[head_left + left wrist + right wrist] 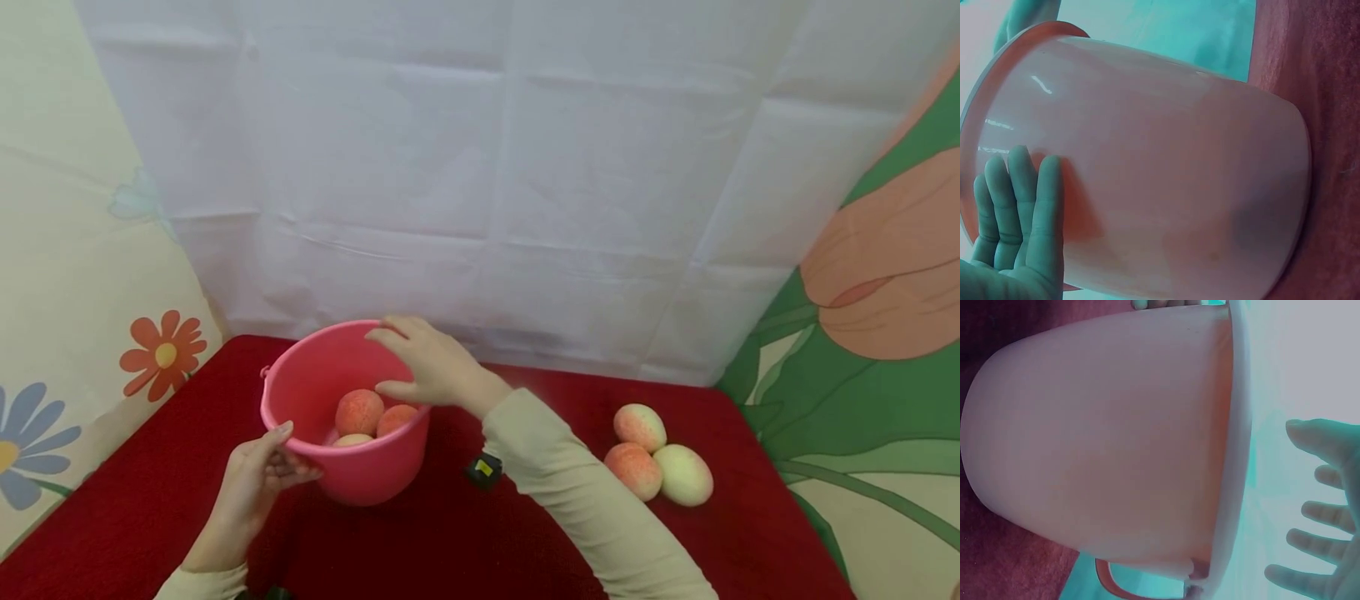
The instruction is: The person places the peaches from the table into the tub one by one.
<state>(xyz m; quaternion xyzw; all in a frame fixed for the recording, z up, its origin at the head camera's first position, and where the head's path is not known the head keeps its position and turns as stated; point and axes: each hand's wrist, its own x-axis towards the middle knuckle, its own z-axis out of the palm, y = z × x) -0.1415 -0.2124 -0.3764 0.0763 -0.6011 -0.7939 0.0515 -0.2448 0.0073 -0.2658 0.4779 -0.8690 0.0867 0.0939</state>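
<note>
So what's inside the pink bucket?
Two reddish balls and a pale one show in the bucket. Its near rim covers the pale one's lower part and some of the bottom, so I can't tell whether more lie there.

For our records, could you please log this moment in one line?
left hand: grips pink bucket | right hand: open, empty, near bucket | in bucket: three visible peaches | on red tablecloth: three peaches

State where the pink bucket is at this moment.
In the head view, the pink bucket is left of centre, with the left hand gripping its near-left rim, the right hand over its right side and three peach-like fruits off to its right.
</note>
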